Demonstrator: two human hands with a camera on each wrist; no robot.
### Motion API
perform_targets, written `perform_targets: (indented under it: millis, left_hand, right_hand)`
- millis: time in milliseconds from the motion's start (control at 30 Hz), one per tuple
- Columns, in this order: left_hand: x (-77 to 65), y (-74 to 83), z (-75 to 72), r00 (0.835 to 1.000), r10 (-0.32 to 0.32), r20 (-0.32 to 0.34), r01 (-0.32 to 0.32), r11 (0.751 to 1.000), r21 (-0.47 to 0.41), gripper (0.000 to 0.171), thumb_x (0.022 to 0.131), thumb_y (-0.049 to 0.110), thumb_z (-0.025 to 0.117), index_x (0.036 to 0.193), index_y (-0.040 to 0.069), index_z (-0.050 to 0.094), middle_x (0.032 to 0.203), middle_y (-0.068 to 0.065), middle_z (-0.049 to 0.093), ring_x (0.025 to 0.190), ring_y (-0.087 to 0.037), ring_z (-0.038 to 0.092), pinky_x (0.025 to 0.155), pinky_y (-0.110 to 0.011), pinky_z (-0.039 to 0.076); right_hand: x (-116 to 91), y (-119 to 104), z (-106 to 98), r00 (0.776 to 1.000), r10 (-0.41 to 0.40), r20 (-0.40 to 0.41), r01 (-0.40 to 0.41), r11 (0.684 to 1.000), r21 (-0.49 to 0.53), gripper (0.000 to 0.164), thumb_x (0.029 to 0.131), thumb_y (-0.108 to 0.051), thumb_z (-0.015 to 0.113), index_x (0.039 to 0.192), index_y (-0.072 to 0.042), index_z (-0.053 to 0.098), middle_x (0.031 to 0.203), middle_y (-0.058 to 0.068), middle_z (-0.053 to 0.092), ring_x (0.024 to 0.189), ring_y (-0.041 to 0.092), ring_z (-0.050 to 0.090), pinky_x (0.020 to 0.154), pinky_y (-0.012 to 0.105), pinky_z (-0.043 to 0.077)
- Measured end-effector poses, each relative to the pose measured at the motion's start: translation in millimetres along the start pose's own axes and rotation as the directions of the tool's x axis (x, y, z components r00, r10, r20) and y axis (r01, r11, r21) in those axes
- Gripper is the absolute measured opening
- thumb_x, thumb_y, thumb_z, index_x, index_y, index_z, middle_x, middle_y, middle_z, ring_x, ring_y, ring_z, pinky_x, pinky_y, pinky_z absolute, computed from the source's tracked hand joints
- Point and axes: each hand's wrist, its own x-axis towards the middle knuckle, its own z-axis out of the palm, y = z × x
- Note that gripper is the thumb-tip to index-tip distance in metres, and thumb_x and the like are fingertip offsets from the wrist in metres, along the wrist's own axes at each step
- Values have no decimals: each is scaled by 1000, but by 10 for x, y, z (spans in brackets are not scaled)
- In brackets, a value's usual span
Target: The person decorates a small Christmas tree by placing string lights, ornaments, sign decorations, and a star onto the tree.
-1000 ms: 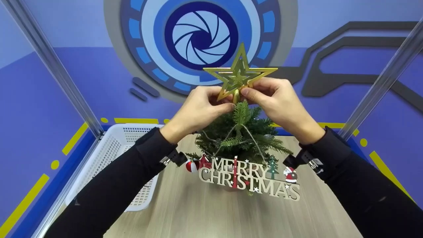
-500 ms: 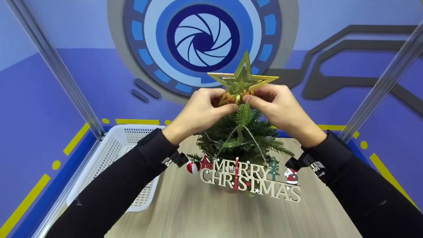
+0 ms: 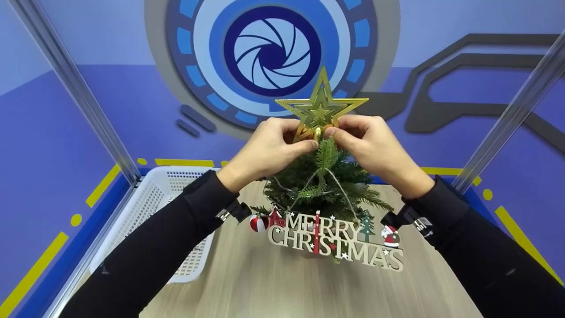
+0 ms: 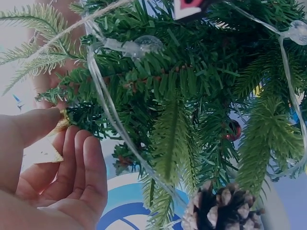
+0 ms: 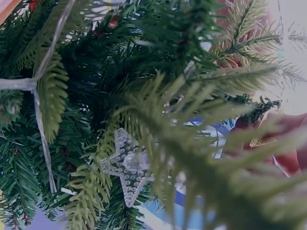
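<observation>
A gold star tree topper (image 3: pixel 321 108) stands upright over the tip of a small Christmas tree (image 3: pixel 342 168) in the head view. My left hand (image 3: pixel 267 143) pinches its lower left side near the gold socket, thumb in front. From the other side my right hand (image 3: pixel 373 141) pinches the star's lower right. In the left wrist view, the thumb and fingers hold the gold socket (image 4: pixel 61 123) right against the tree's top; how far it sits on the tip is hidden. A wooden Merry Christmas sign (image 3: pixel 316 232) hangs by a string on the tree's front.
A white perforated basket (image 3: pixel 190 276) stands left on the wood-grain table (image 3: pixel 265 291). A red and white ornament (image 3: pixel 258 223) hangs beside the sign. The tree also bears a pine cone (image 4: pixel 220 211), a clear star-shaped light (image 5: pixel 128 165) and a light wire (image 4: pixel 112 120).
Both hands and the star sit slightly lower in the head view than a second ago, as the whole view has shifted a little. The star tilted right, then straightened. Both grips stay.
</observation>
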Motion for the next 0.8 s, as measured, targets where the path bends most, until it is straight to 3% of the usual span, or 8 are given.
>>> perform_targets:
  millis: [200,633,800]
  left_hand:
    - [-3,17,-15,1000,6,12,-7,1000,21,12,89,36,72,85,25,70,72,6,63,64,-9,55,60,-27,44]
    - [11,-10,-43,999,-25,35,23,999,47,15,89,37,73,82,25,71,72,4,64,64,-10,54,61,-27,43]
    - [11,-13,-49,999,-18,39,16,999,46,14,89,39,72,84,26,72,74,5,65,65,-10,56,63,-27,44]
  right_hand:
    - [-39,-140,-20,1000,9,13,-8,999,-37,21,99,-24,62,93,-6,72,68,1,51,55,7,42,51,22,35]
    - [-38,-142,4,1000,-20,19,22,994,-107,19,99,-23,62,90,-10,72,65,0,47,51,6,38,46,22,32]
    - [-31,-139,1,1000,-1,21,2,998,-63,20,99,-24,62,97,-8,74,66,0,49,52,6,40,47,22,34]
